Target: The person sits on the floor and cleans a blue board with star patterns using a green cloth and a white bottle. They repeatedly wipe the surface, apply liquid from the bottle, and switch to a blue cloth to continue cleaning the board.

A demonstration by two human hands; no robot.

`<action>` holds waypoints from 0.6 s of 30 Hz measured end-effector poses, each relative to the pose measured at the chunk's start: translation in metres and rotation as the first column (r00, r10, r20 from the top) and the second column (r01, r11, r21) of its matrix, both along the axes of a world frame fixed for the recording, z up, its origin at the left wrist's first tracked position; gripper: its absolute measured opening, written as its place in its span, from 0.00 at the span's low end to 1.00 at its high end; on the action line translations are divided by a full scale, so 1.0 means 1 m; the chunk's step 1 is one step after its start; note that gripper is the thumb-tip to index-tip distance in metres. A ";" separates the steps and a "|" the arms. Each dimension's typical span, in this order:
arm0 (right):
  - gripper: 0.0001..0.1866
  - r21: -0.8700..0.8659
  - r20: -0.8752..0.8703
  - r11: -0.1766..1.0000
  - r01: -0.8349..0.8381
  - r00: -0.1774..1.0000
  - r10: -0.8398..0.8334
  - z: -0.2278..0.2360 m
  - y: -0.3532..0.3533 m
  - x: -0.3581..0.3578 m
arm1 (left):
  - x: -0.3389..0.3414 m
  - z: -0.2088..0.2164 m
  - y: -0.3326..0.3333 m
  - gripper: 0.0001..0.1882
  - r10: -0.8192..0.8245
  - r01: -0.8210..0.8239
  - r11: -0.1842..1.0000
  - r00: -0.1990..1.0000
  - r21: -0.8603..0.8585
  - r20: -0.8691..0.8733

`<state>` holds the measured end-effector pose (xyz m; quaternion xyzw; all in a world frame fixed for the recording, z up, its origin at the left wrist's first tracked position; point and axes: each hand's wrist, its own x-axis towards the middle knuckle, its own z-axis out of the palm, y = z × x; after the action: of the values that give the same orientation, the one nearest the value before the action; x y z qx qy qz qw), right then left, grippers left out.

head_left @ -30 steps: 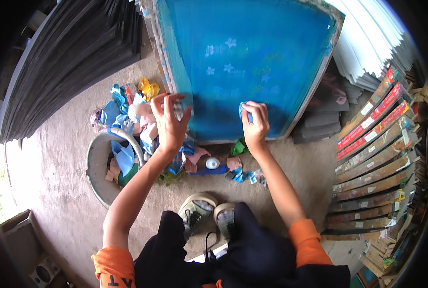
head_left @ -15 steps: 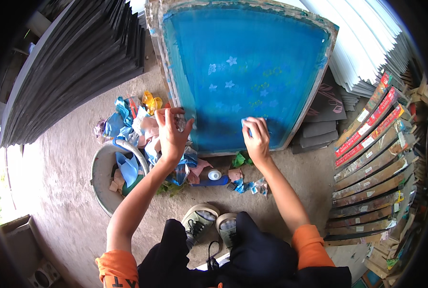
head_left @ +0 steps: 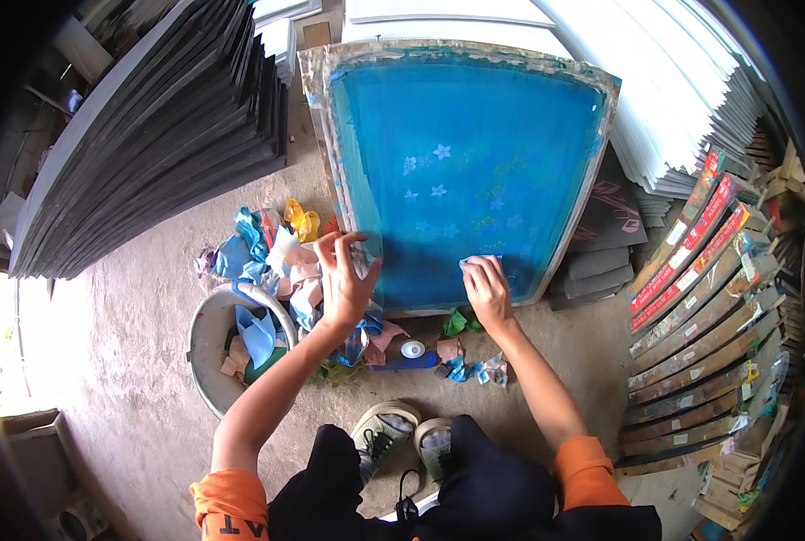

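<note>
A large blue screen-printing frame (head_left: pixel 483 117) with pale flower shapes on its mesh leans upright in front of me. My right hand (head_left: pixel 490 293) is closed on a small pale blue cloth (head_left: pixel 468 261) at the lower part of the mesh. At the frame's lower left edge, my left hand (head_left: pixel 348 279) curls its fingers and thumb around a crumpled whitish, partly see-through piece (head_left: pixel 363 261). Its material is unclear, and the hand hides part of it.
A grey bucket (head_left: pixel 197 347) with scraps stands at left, beside a heap of crumpled coloured rags (head_left: pixel 260 242). Dark sheets (head_left: pixel 168 135) are stacked at far left and white sheets (head_left: pixel 646 81) at far right. Several wooden frames (head_left: pixel 682 374) line the right side.
The view has shifted, so the frame and bucket appear lower in the picture. Both hands stay near the frame's lower part, and more of the cloth shows beside my right fingers.
</note>
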<state>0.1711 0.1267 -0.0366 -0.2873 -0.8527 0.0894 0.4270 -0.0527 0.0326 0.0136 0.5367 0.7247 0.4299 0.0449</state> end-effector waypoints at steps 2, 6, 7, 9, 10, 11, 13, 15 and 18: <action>0.13 0.026 -0.087 0.999 0.037 0.996 -0.034 0.011 0.003 -0.016 | 0.011 -0.003 -0.003 0.34 -0.009 0.009 1.000 0.999 -0.011 -0.034; 0.13 0.086 -0.001 0.993 -0.081 0.997 0.081 0.032 0.017 -0.018 | 0.014 -0.009 -0.005 0.41 -0.073 0.068 0.997 0.990 -0.043 -0.125; 0.12 0.093 0.066 0.985 -0.147 0.988 0.142 0.035 0.022 -0.012 | 0.013 -0.008 -0.007 0.42 -0.083 0.077 0.996 0.985 -0.046 -0.150; 0.13 0.114 0.020 0.989 -0.095 0.995 0.094 0.037 0.024 -0.013 | 0.013 -0.011 -0.009 0.44 -0.107 0.100 0.994 0.970 -0.045 -0.220; 0.13 0.108 -0.007 0.991 -0.077 0.997 0.078 0.035 0.019 -0.019 | 0.014 -0.013 -0.009 0.45 -0.117 0.112 0.993 0.957 -0.035 -0.266; 0.13 0.099 -0.032 0.993 -0.058 0.998 0.062 0.029 0.013 -0.020 | 0.016 -0.016 -0.009 0.45 -0.127 0.125 0.992 0.942 -0.026 -0.310; 0.12 0.094 0.084 0.983 -0.158 0.985 0.151 0.023 0.012 -0.012 | 0.014 -0.020 -0.011 0.45 -0.191 0.182 0.982 0.927 -0.060 -0.322; 0.12 0.085 0.109 0.981 -0.176 0.980 0.166 0.030 0.016 -0.010 | 0.010 -0.021 -0.016 0.45 -0.247 0.234 0.969 0.910 -0.079 -0.334; 0.11 0.070 0.048 0.991 -0.115 0.993 0.112 0.017 0.008 -0.014 | 0.003 -0.022 -0.016 0.47 -0.305 0.267 0.951 0.887 -0.155 -0.346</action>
<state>0.1573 0.1350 -0.0193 -0.2244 -0.8796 0.0760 0.4126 -0.0493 0.0169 -0.0086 0.7050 0.6545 0.2733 -0.0002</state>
